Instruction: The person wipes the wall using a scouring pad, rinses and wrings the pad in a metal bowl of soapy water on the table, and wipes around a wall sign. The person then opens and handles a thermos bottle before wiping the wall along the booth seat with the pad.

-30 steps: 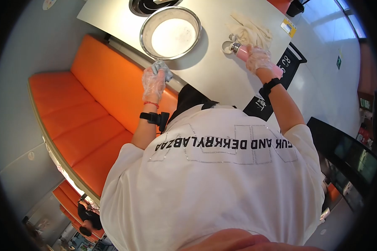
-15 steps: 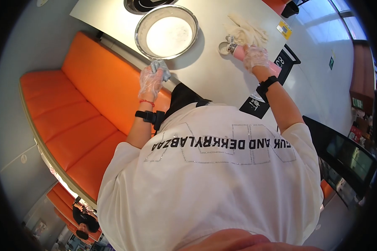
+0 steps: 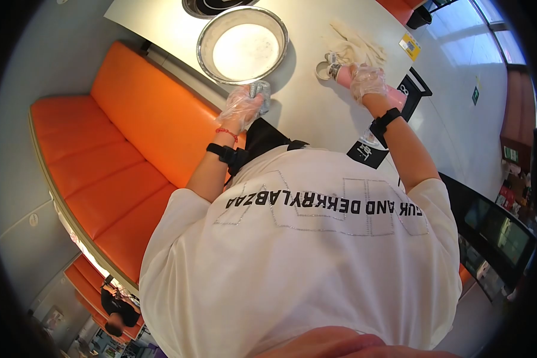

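My left hand (image 3: 240, 107), in a clear plastic glove, is closed around a grey cloth (image 3: 262, 94) at the table's near edge, just below the metal bowl (image 3: 201, 55). White, frothy-looking contents fill the bowl. My right hand (image 3: 368, 82), gloved the same way, grips a pink bottle (image 3: 396, 97) that is tilted or lying low over the table; I cannot tell whether it touches. At the bottle's metal neck end is a small round metallic ring or cap (image 3: 323, 71). A crumpled cream cloth or glove (image 3: 353, 45) lies just beyond the bottle.
The white table (image 3: 304, 113) carries a black round cooker or pan (image 3: 212, 7) at the back, a yellow card (image 3: 410, 46) and a black numbered stand (image 3: 407, 89). An orange bench (image 3: 143, 101) runs along the left. Another person (image 3: 119, 310) is far behind.
My left hand has moved right with the grey cloth, from the bench side to over the table edge. My right hand still grips the pink bottle. The view has shifted slightly.
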The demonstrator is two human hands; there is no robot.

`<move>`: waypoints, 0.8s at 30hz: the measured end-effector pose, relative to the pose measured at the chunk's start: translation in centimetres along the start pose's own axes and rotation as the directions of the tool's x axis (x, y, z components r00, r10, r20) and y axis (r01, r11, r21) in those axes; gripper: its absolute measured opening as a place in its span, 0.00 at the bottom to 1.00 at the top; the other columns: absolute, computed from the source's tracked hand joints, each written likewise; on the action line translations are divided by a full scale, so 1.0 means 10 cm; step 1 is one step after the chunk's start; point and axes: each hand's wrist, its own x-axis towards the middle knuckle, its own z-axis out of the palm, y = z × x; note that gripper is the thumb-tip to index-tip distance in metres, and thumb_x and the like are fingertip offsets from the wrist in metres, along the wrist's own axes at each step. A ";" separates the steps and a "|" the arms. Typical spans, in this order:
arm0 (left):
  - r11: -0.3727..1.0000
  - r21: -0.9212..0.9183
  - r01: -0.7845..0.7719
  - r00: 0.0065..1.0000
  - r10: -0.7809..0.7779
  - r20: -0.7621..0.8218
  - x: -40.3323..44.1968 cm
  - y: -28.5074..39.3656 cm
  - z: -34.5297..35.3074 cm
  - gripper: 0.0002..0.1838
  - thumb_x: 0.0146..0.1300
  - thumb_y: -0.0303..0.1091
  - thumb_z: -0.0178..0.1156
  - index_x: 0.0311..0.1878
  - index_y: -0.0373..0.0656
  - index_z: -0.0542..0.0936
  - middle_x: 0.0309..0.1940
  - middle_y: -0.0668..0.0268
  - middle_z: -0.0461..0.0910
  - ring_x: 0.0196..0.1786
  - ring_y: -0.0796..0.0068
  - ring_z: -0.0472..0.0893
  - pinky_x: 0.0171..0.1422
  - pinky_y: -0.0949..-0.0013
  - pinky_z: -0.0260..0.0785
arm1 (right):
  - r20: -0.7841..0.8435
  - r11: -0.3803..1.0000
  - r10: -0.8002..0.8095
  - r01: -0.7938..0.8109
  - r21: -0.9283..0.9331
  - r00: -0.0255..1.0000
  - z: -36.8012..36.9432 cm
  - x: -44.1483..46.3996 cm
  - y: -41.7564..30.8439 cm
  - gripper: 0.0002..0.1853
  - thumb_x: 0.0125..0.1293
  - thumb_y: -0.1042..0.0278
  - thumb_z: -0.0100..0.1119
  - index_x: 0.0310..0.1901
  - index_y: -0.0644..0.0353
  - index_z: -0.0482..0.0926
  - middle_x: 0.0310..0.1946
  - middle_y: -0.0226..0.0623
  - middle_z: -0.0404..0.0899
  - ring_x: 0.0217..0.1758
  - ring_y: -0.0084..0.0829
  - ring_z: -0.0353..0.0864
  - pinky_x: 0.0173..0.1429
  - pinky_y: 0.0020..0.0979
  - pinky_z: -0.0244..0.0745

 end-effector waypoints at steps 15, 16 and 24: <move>0.989 0.142 -0.050 0.997 0.041 0.070 0.08 -0.23 0.08 0.24 0.61 0.49 0.56 0.49 0.37 0.81 0.45 0.43 0.82 0.53 0.44 0.80 0.61 0.52 0.70 | -0.029 0.999 -0.034 0.033 -0.035 0.999 -0.02 0.05 -0.02 0.13 0.68 0.67 0.51 0.52 0.53 0.77 0.50 0.43 0.81 0.57 0.47 0.82 0.63 0.46 0.71; 0.988 0.145 -0.054 0.997 0.045 0.068 0.08 -0.25 0.09 0.24 0.62 0.49 0.56 0.49 0.37 0.81 0.46 0.43 0.82 0.53 0.44 0.79 0.61 0.51 0.70 | -0.023 0.998 -0.039 0.038 -0.040 0.999 -0.01 0.05 -0.01 0.13 0.68 0.67 0.51 0.52 0.53 0.77 0.50 0.43 0.81 0.57 0.47 0.81 0.63 0.47 0.70; 0.984 0.164 -0.074 0.995 0.063 0.072 0.10 -0.30 0.10 0.24 0.62 0.49 0.54 0.49 0.37 0.81 0.46 0.42 0.81 0.54 0.43 0.79 0.62 0.52 0.70 | -0.037 0.999 -0.042 0.041 -0.004 0.998 -0.09 0.00 -0.06 0.14 0.67 0.68 0.53 0.54 0.53 0.76 0.51 0.43 0.81 0.59 0.44 0.81 0.64 0.49 0.68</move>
